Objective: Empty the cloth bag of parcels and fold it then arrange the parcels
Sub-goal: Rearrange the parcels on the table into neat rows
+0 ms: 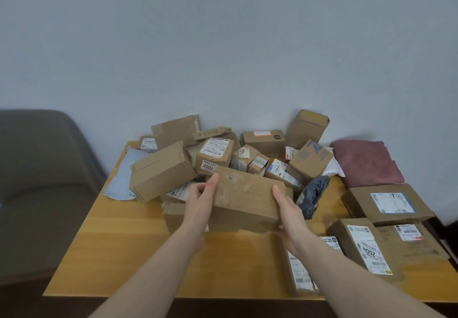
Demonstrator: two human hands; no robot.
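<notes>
A: What are the hands on?

B: Both grip 1 brown cardboard box (pixel 244 200), lifted and tilted above the middle of the wooden table (pixel 138 250). The left hand (pixel 200 200) clasps its left end, fingers curled over the top edge. The right hand (pixel 288 215) holds the right end, thumb up the side, fingers underneath.

A: And the other parcels?

B: A loose heap of parcels (pixel 218 154) fills the table's far edge, against the wall. A pale blue mailer (pixel 124 176) lies toward the far-left corner, and a dark grey mailer (pixel 313 192) sits just right of the held box.

A: The cloth bag?

B: The maroon cloth bag (pixel 366 163) lies folded at the far-right corner. Along the right edge, 3 flat boxes lie close together; the nearest, the box marked 2004 (pixel 364 246), touches its neighbours.

A: Anything else?

B: A grey chair (pixel 42 181) stands left of the table.
</notes>
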